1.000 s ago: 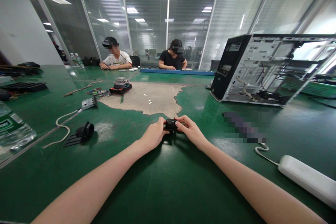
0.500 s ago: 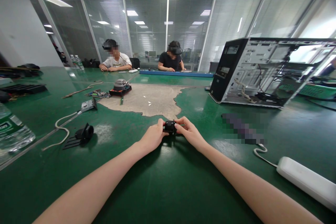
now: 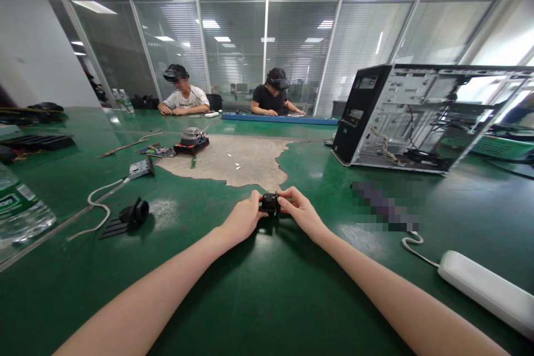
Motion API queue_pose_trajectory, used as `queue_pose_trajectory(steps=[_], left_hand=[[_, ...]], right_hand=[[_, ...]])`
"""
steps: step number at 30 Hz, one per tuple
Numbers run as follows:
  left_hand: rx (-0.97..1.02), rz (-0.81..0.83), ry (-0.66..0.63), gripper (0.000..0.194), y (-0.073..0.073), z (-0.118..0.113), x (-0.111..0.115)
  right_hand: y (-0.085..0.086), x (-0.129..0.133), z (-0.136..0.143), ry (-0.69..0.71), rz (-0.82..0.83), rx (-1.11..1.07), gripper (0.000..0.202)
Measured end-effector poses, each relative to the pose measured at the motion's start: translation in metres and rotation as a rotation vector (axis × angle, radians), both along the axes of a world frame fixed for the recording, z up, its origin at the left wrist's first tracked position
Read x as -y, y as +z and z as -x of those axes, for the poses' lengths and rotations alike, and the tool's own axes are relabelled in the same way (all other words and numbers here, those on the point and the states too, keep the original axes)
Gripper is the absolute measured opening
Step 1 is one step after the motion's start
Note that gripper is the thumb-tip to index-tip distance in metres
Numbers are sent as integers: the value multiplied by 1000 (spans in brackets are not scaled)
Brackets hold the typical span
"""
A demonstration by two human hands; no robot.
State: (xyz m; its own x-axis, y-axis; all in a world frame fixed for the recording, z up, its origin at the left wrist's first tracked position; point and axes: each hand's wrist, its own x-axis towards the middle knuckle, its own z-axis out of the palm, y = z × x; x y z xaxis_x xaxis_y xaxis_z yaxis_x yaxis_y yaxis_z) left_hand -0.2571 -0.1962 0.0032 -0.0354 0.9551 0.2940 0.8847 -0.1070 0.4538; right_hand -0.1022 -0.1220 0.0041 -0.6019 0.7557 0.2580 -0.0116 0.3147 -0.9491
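Between my two hands is a small black part [image 3: 269, 204], rounded and with a thin flange on its right side. It looks like plastic; its exact kind does not show. The fingers of my left hand [image 3: 245, 216] are closed on its left side. My right hand [image 3: 303, 210] pinches the flange side with thumb and fingertips. The part is held just over the green tabletop [image 3: 267, 289], with a dark shadow below it. To the left lies another black part [image 3: 132, 214] with a round collar and a slatted plate.
An open computer case [image 3: 362, 117] stands at the right, with a white power strip [image 3: 479, 278] nearer me. On the left are a water bottle [image 3: 23, 208], a metal bracket [image 3: 141, 168] and a cable [image 3: 109, 214]. Two people sit across the table behind a blue bar [image 3: 279, 118].
My hands keep nearly the same hold on the black part. The view has tilted up very slightly. Across the table, the person in black has moved a hand a little outward.
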Motion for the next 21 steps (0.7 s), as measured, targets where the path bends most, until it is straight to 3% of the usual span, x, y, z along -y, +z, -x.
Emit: queue_pose_trajectory(steps=[6, 12, 21], left_hand=[[3, -5, 8, 27, 0, -1, 0], [15, -4, -5, 25, 1, 0, 1], [-10, 18, 10, 26, 2, -1, 1]], right_hand=[[-4, -3, 2, 25, 95, 62, 27], [0, 0, -3, 24, -19, 35, 23], [-4, -5, -1, 27, 82, 87, 30]])
